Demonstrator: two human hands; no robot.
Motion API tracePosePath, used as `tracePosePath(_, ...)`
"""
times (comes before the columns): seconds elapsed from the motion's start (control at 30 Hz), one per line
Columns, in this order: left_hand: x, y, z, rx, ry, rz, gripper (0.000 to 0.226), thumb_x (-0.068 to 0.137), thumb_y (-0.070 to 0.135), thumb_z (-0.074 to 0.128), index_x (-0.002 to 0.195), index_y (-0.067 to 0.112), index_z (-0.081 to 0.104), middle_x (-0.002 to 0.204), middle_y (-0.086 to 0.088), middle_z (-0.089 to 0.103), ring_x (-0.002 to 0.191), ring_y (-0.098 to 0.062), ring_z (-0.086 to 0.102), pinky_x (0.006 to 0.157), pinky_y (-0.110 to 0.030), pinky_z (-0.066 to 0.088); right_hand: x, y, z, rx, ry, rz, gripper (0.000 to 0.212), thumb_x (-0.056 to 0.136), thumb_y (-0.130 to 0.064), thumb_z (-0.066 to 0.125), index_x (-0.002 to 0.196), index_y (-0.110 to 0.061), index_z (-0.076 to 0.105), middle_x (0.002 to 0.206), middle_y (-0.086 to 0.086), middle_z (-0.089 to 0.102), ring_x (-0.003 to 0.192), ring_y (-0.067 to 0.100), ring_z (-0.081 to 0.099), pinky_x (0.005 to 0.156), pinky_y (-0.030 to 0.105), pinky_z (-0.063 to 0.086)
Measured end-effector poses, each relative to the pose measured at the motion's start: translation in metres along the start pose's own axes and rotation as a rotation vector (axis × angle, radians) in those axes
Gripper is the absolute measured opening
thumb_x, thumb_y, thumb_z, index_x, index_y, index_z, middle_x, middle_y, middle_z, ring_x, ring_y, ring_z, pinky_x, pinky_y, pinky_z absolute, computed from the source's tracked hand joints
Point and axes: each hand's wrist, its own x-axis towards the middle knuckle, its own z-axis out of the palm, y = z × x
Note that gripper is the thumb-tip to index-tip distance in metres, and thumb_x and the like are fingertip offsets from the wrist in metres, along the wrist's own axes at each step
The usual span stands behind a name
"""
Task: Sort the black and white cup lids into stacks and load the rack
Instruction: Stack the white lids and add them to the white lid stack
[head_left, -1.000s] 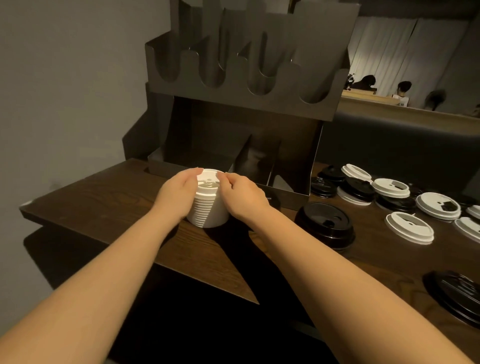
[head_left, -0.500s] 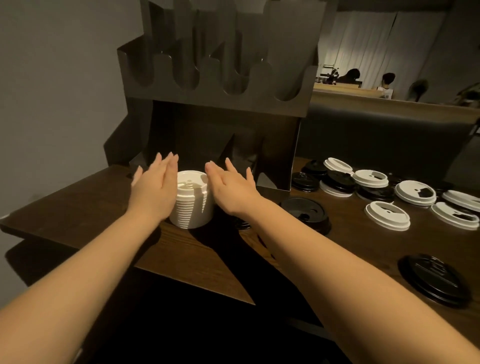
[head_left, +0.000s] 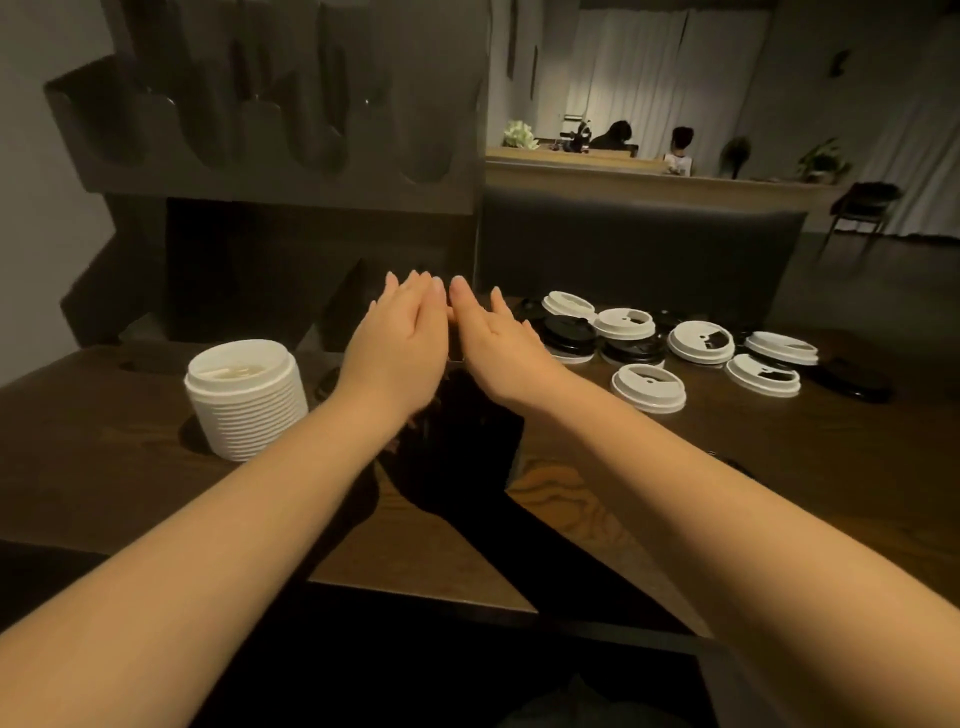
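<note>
Left grip: the left hand (head_left: 400, 348) hangs over the desk with fingers straight and together, palm turned inward, holding nothing.
Right grip: the right hand (head_left: 498, 343) mirrors it, fingers straight, palm facing the left one, also holding nothing; the two sets of fingertips come near each other above a dark patch of desk.
Between the palms: what lies there is in shadow and cannot be made out.
White stack: a tall stack of white lids (head_left: 247, 400) stands upright on the desk (head_left: 597, 499), left of the left hand and apart from it.
Loose lids: a scatter of white lids (head_left: 648, 387) and black lids (head_left: 569, 332) lies to the right of the right hand, some white ones resting partly on black ones; one more black lid (head_left: 852, 379) lies at the far right.
Rack: the dark rack (head_left: 280, 171) stands at the back of the desk behind the hands; its upper row of scalloped slots and its lower divided compartments look dark, and any contents cannot be told.
Beyond: a dark padded bench back (head_left: 639, 249) runs behind the loose lids, with a wooden ledge (head_left: 649, 179) above it.
</note>
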Motion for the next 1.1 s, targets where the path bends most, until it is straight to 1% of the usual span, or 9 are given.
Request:
tracePosePath(0.17, -0.010, 0.042, 0.046, -0.030, -0.096, 0.119, 0.048, 0.105, 0.031, 0.023, 0.150, 0.014, 0.028, 0.158, -0.001, 0.023, 0.148, -0.013, 0.010, 0.120, -0.032, 0.012, -0.025, 0.058, -0.024, 0.189, 0.058, 0.150, 0.052, 0.104, -0.040, 0.005, 0.152, -0.024, 0.013, 0.159, 0.000, 0.018, 0.148, 0.022, -0.006, 0.118, 0.052, 0.001)
tracePosePath(0.33, -0.027, 0.074, 0.097, -0.039, -0.256, 0.215, 0.046, 0.105, 0.030, 0.024, 0.147, 0.013, 0.033, 0.157, 0.000, 0.026, 0.146, -0.008, 0.009, 0.116, -0.026, 0.007, -0.056, 0.112, -0.037, 0.326, 0.133, 0.306, 0.056, 0.102, -0.047, 0.005, 0.151, -0.026, 0.022, 0.157, 0.002, 0.024, 0.148, 0.021, 0.003, 0.119, 0.047, 0.003)
tracePosePath(0.47, -0.028, 0.077, 0.139, -0.025, -0.397, 0.142, 0.050, 0.105, 0.034, 0.024, 0.150, 0.013, 0.029, 0.158, -0.002, 0.023, 0.148, -0.013, 0.009, 0.117, -0.028, 0.009, -0.076, 0.153, -0.045, 0.338, 0.162, 0.420, 0.060, 0.101, -0.048, 0.006, 0.148, -0.021, 0.032, 0.158, 0.010, 0.019, 0.148, 0.019, 0.000, 0.120, 0.046, 0.004)
tracePosePath(0.63, -0.031, 0.071, 0.177, -0.085, -0.600, 0.067, 0.052, 0.102, 0.045, 0.029, 0.145, 0.019, 0.040, 0.151, -0.005, 0.039, 0.139, -0.021, 0.033, 0.103, -0.026, 0.028, -0.094, 0.193, -0.047, 0.380, 0.191, 0.516, 0.068, 0.100, -0.052, 0.004, 0.143, -0.018, 0.043, 0.158, 0.010, 0.021, 0.148, 0.018, -0.001, 0.119, 0.044, 0.003)
tracePosePath(0.7, -0.031, 0.071, 0.187, -0.081, -0.710, 0.034, 0.067, 0.092, 0.057, 0.043, 0.148, 0.022, 0.034, 0.151, -0.002, 0.039, 0.135, -0.017, 0.038, 0.099, -0.024, 0.031, -0.100, 0.203, -0.048, 0.397, 0.192, 0.541, 0.067, 0.101, -0.051, 0.004, 0.143, -0.017, 0.043, 0.158, 0.012, 0.019, 0.148, 0.020, 0.001, 0.119, 0.044, 0.004)
tracePosePath(0.8, -0.033, 0.071, 0.196, 0.196, -0.909, 0.106, 0.118, 0.060, 0.074, 0.062, 0.153, 0.030, 0.004, 0.159, 0.002, 0.020, 0.146, -0.017, 0.017, 0.118, -0.036, 0.016, -0.103, 0.218, -0.046, 0.412, 0.213, 0.590, 0.070, 0.100, -0.053, 0.004, 0.143, -0.015, 0.044, 0.158, 0.014, 0.016, 0.148, 0.021, 0.002, 0.117, 0.044, 0.004)
tracePosePath(0.87, -0.035, 0.069, 0.201, 0.335, -0.885, 0.203, 0.123, 0.061, 0.070, 0.070, 0.153, 0.032, -0.002, 0.160, 0.003, 0.016, 0.148, -0.019, 0.007, 0.121, -0.044, 0.005, -0.102, 0.228, -0.044, 0.425, 0.236, 0.614, 0.072, 0.099, -0.054, 0.004, 0.140, -0.014, 0.047, 0.158, 0.013, 0.020, 0.148, 0.022, 0.005, 0.117, 0.044, 0.006)
tracePosePath(0.97, -0.031, 0.068, 0.207, 0.271, -0.748, 0.177, 0.124, 0.060, 0.064, 0.077, 0.154, 0.027, 0.004, 0.158, 0.004, 0.024, 0.146, -0.023, 0.018, 0.119, -0.042, 0.018, -0.104, 0.244, -0.038, 0.509, 0.333, 0.580, 0.069, 0.100, -0.053, 0.010, 0.133, -0.014, 0.055, 0.149, 0.010, 0.039, 0.144, 0.022, 0.024, 0.116, 0.041, 0.020)
tracePosePath(1.1, -0.022, 0.070, 0.218, 0.100, -0.556, 0.205, 0.128, 0.055, 0.051, 0.087, 0.153, 0.026, 0.009, 0.154, 0.004, 0.030, 0.141, -0.017, 0.030, 0.112, -0.033, 0.029, -0.113, 0.250, -0.031, 0.676, 0.411, 0.500, 0.054, 0.101, -0.049, 0.024, 0.120, -0.018, 0.063, 0.125, 0.002, 0.061, 0.118, 0.016, 0.053, 0.099, 0.031, 0.038)
